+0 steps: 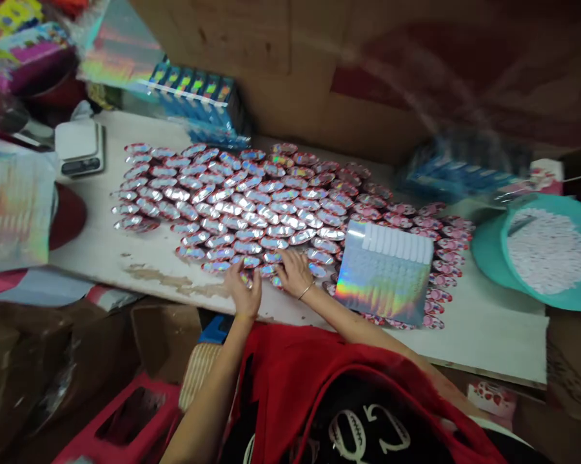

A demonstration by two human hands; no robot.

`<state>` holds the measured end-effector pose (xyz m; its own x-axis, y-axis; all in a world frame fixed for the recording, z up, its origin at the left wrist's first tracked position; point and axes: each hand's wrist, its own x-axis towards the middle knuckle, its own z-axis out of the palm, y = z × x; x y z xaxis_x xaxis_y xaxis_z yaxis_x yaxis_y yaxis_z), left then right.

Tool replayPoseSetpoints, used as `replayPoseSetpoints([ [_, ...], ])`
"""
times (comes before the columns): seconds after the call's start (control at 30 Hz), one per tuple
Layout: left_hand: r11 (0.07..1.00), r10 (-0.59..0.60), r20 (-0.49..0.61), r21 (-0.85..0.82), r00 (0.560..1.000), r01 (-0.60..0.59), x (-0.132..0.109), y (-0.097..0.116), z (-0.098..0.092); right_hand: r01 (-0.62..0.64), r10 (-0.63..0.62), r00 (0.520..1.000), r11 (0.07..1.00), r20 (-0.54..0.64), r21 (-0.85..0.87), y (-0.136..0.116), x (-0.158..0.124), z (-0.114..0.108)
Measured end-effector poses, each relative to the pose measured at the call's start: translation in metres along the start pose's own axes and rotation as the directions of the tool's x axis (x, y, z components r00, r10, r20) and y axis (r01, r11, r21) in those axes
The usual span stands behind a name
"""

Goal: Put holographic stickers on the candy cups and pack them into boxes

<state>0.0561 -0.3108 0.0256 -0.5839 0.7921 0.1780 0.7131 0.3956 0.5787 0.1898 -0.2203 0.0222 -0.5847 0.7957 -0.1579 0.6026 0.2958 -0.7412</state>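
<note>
Many small oval foil packets [251, 212], shiny silver with red edges, stand close together in rows across the white table. At the near edge of these rows, my left hand [244, 293] has its thumb and fingers around a foil packet, part of which shows between them. My right hand [296, 274], with a thin bracelet at the wrist, is just beside it. Its fingers are bent over the packets at the near edge, and the thumb points towards my left hand. What lies under the right palm is hidden. A silver holographic bag [384, 274] with white sticks lies on the packets, right of my right hand.
A teal bucket [500, 251] full of small white pieces stands at the right end. Blue boxes in plastic [203, 103] are at the back. A small scale [81, 147] and a holographic sheet [14, 212] are at the left. A pink stool [126, 419] stands below.
</note>
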Motion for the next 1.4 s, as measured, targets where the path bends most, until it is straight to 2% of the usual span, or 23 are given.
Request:
replayPoseSetpoints([
  [0.07, 0.993, 0.046, -0.056, -0.107, 0.997, -0.052, 0.011, 0.018, -0.006, -0.043, 0.068, 0.993, 0.969, -0.096, 0.245, 0.002, 0.004, -0.011],
  [0.1, 0.981, 0.049, -0.052, -0.183, 0.997, -0.058, 0.017, 0.030, -0.007, -0.069, 0.124, 0.985, 0.921, -0.120, 0.384, 0.003, 0.007, -0.019],
  [0.17, 0.941, 0.023, 0.015, -0.338, 1.000, -0.016, 0.032, 0.056, -0.002, -0.111, 0.224, 0.969, 0.770, -0.104, 0.628, 0.008, 0.013, -0.036],
  [0.23, 0.879, -0.037, 0.132, -0.466, 0.991, 0.095, 0.046, 0.085, 0.011, -0.120, 0.293, 0.952, 0.628, -0.091, 0.769, 0.018, 0.018, -0.058],
  [0.27, 0.844, -0.074, 0.195, -0.511, 0.978, 0.165, 0.052, 0.098, 0.020, -0.110, 0.319, 0.942, 0.588, -0.105, 0.802, 0.025, 0.019, -0.070],
  [0.33, 0.766, -0.136, 0.310, -0.570, 0.941, 0.298, 0.065, 0.125, 0.040, -0.076, 0.383, 0.906, 0.567, -0.180, 0.820, 0.045, 0.020, -0.097],
  [0.37, 0.726, -0.153, 0.359, -0.592, 0.921, 0.351, 0.071, 0.138, 0.051, -0.061, 0.429, 0.871, 0.575, -0.237, 0.816, 0.056, 0.020, -0.110],
  [0.43, 0.648, -0.152, 0.444, -0.629, 0.883, 0.428, 0.083, 0.165, 0.070, -0.057, 0.546, 0.768, 0.579, -0.335, 0.813, 0.082, 0.020, -0.136],
  [0.5, 0.585, -0.119, 0.517, -0.653, 0.848, 0.480, 0.094, 0.192, 0.089, -0.076, 0.651, 0.677, 0.526, -0.343, 0.847, 0.105, 0.020, -0.159],
  [0.53, 0.562, -0.098, 0.548, -0.658, 0.831, 0.501, 0.099, 0.204, 0.097, -0.083, 0.676, 0.670, 0.480, -0.308, 0.873, 0.115, 0.021, -0.168],
  [0.6, 0.536, -0.078, 0.590, -0.655, 0.804, 0.533, 0.107, 0.224, 0.116, -0.088, 0.665, 0.711, 0.409, -0.231, 0.908, 0.129, 0.021, -0.182],
  [0.63, 0.532, -0.084, 0.601, -0.647, 0.795, 0.546, 0.109, 0.232, 0.126, -0.084, 0.650, 0.728, 0.402, -0.220, 0.912, 0.134, 0.022, -0.186],
  [0.7, 0.538, -0.114, 0.623, -0.616, 0.774, 0.576, 0.111, 0.239, 0.147, -0.078, 0.631, 0.736, 0.440, -0.246, 0.895, 0.141, 0.024, -0.190],
  [0.8, 0.548, -0.167, 0.655, -0.559, 0.736, 0.622, 0.110, 0.242, 0.174, -0.080, 0.648, 0.699, 0.492, -0.303, 0.867, 0.151, 0.029, -0.190],
  [0.9, 0.534, -0.210, 0.651, -0.548, 0.729, 0.644, 0.108, 0.244, 0.188, -0.089, 0.684, 0.630, 0.533, -0.367, 0.841, 0.163, 0.033, -0.191],
  [0.97, 0.518, -0.214, 0.648, -0.559, 0.731, 0.647, 0.108, 0.247, 0.192, -0.118, 0.670, 0.618, 0.595, -0.410, 0.795, 0.170, 0.034, -0.192],
  [1.07, 0.492, -0.194, 0.657, -0.577, 0.728, 0.652, 0.109, 0.249, 0.195, -0.147, 0.597, 0.686, 0.674, -0.416, 0.724, 0.179, 0.035, -0.190],
  [1.13, 0.479, -0.199, 0.661, -0.578, 0.723, 0.660, 0.110, 0.247, 0.200, -0.146, 0.558, 0.734, 0.687, -0.388, 0.712, 0.184, 0.036, -0.186],
  [1.23, 0.494, -0.247, 0.636, -0.567, 0.731, 0.659, 0.111, 0.240, 0.211, -0.148, 0.559, 0.749, 0.664, -0.355, 0.733, 0.190, 0.039, -0.181],
  [1.33, 0.509, -0.270, 0.602, -0.573, 0.751, 0.642, 0.112, 0.240, 0.214, -0.143, 0.619, 0.689, 0.626, -0.377, 0.766, 0.195, 0.043, -0.180],
  [1.4, 0.486, -0.251, 0.614, -0.589, 0.748, 0.646, 0.112, 0.245, 0.210, -0.138, 0.642, 0.647, 0.630, -0.412, 0.764, 0.195, 0.045, -0.182],
])
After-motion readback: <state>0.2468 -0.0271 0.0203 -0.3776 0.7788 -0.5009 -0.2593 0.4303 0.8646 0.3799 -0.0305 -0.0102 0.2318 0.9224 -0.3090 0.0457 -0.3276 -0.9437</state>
